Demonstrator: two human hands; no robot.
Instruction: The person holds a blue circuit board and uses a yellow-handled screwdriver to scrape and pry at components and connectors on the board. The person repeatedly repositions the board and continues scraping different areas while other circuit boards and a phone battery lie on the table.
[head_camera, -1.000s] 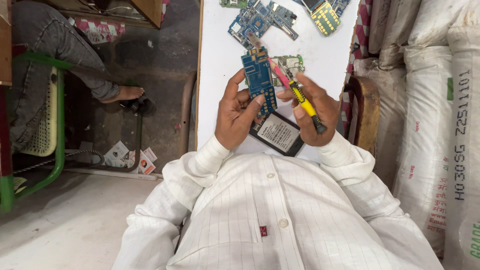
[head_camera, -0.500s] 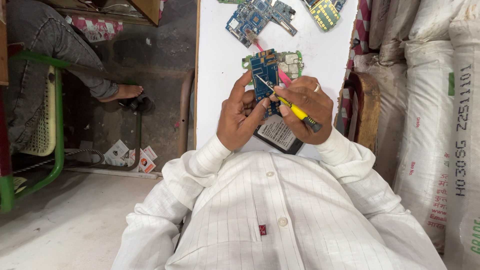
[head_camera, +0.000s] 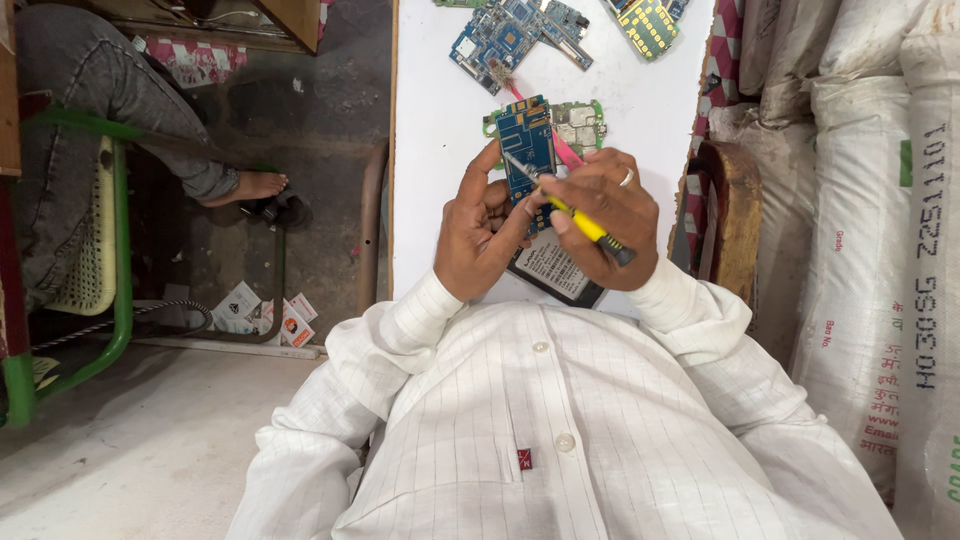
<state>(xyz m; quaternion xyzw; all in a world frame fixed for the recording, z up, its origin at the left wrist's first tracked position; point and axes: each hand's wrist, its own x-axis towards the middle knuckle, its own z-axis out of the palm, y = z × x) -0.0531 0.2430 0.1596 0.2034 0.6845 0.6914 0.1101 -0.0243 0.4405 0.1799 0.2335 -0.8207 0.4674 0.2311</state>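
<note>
From my head camera, my left hand has its fingers closed around a blue circuit board, held upright just above the white desk. My right hand pinches a yellow-handled screwdriver, its tip touching the board. A black phone battery lies under my hands; a pink brush and more circuit boards lie beyond.

i see bare white table left of my left hand, open for passing. ahead, loose circuit boards and a pink brush block the way. a black battery lies under my right hand.
</note>
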